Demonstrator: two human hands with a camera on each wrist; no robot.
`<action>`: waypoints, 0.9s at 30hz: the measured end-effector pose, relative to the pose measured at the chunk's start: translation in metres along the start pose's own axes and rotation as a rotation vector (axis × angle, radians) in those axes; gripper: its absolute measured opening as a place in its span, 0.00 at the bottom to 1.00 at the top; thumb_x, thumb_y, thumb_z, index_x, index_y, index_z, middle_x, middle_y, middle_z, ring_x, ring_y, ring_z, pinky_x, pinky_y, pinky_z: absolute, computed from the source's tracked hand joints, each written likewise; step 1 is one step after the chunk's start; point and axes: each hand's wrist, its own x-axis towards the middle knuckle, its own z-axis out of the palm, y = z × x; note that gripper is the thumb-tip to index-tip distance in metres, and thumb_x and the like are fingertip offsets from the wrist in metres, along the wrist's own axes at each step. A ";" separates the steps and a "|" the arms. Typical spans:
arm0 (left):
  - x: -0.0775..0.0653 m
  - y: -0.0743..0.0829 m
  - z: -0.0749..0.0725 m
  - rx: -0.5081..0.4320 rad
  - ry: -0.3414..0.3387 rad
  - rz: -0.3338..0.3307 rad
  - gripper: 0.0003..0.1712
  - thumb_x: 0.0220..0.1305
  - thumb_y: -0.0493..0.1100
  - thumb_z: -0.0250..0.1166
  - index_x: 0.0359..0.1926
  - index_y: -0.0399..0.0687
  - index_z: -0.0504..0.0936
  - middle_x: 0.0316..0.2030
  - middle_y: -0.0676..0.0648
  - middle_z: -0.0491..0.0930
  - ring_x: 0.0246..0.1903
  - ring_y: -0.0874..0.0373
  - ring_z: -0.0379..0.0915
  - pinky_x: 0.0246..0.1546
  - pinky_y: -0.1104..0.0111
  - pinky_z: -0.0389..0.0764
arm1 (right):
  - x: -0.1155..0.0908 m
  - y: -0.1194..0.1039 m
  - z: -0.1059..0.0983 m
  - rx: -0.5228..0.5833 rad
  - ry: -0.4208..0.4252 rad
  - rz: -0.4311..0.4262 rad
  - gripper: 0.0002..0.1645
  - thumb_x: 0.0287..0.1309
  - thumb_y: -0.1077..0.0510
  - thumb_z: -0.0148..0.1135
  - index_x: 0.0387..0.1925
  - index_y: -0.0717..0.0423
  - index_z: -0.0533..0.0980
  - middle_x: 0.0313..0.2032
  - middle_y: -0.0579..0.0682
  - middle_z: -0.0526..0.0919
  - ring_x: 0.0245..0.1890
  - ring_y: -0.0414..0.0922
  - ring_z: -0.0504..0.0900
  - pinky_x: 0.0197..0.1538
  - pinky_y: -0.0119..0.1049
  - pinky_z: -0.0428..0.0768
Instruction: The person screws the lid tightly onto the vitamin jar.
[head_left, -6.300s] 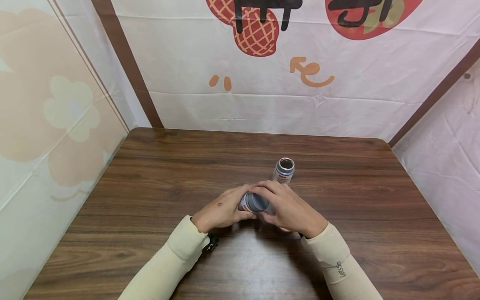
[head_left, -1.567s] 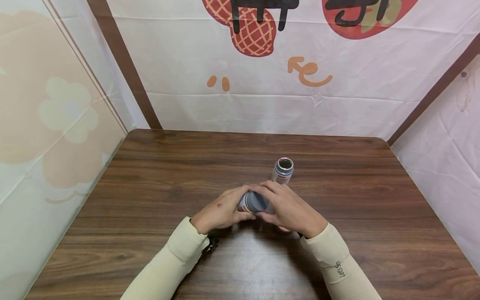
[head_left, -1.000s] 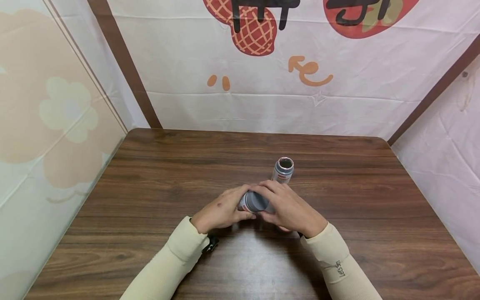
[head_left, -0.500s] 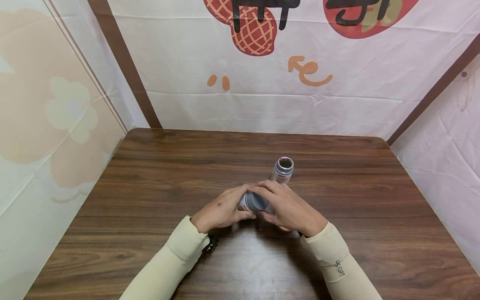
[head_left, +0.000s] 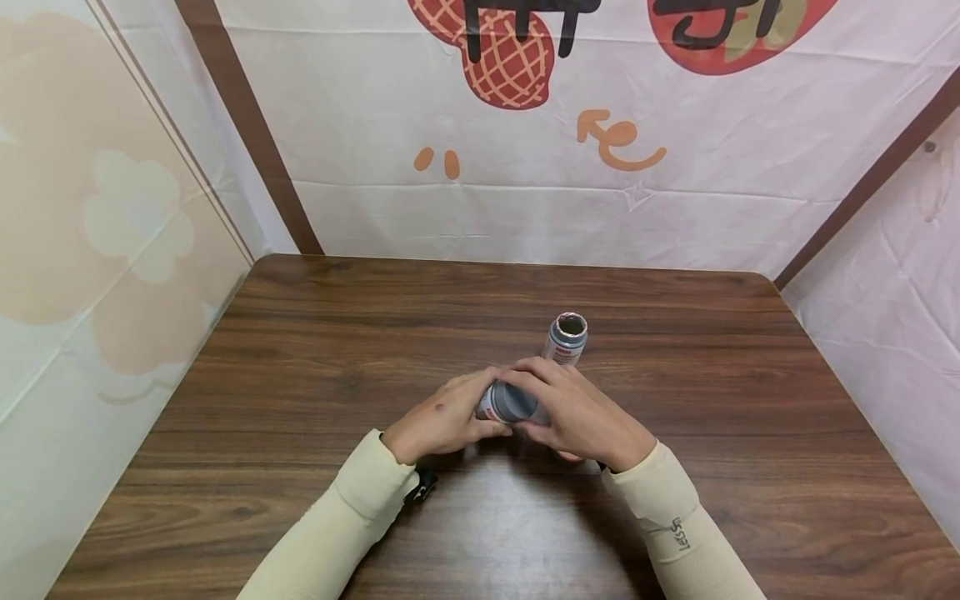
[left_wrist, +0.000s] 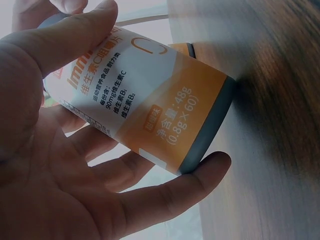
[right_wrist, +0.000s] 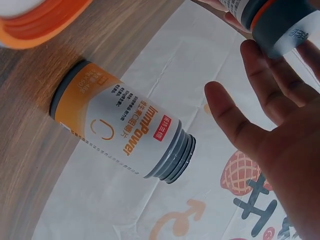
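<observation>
My left hand (head_left: 444, 419) grips a white-and-orange vitamin C tablet bottle (left_wrist: 145, 95), tilted with its grey cap (head_left: 516, 402) toward my right hand (head_left: 581, 414). The thumb lies across the label in the left wrist view, while the lowest finger extends past the grey base. My right hand pinches the cap between thumb and forefinger in the head view. Its other fingers (right_wrist: 227, 112) spread out below in the right wrist view. Beyond the right hand stands a second matching bottle (right_wrist: 125, 120), uncapped, with a ragged foil edge around its mouth.
An orange ring-shaped piece with a white inside (right_wrist: 42, 22), possibly a cap, lies near the second bottle, mostly hidden under my right hand in the head view. The brown wooden table (head_left: 360, 325) ends at a printed white cloth backdrop (head_left: 525, 217).
</observation>
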 end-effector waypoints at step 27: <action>-0.001 0.000 0.005 0.079 0.069 0.084 0.37 0.60 0.44 0.75 0.66 0.45 0.69 0.55 0.46 0.79 0.47 0.57 0.77 0.48 0.62 0.78 | -0.001 -0.006 0.000 0.000 0.018 0.018 0.34 0.53 0.55 0.77 0.59 0.57 0.73 0.47 0.49 0.77 0.44 0.44 0.77 0.50 0.42 0.76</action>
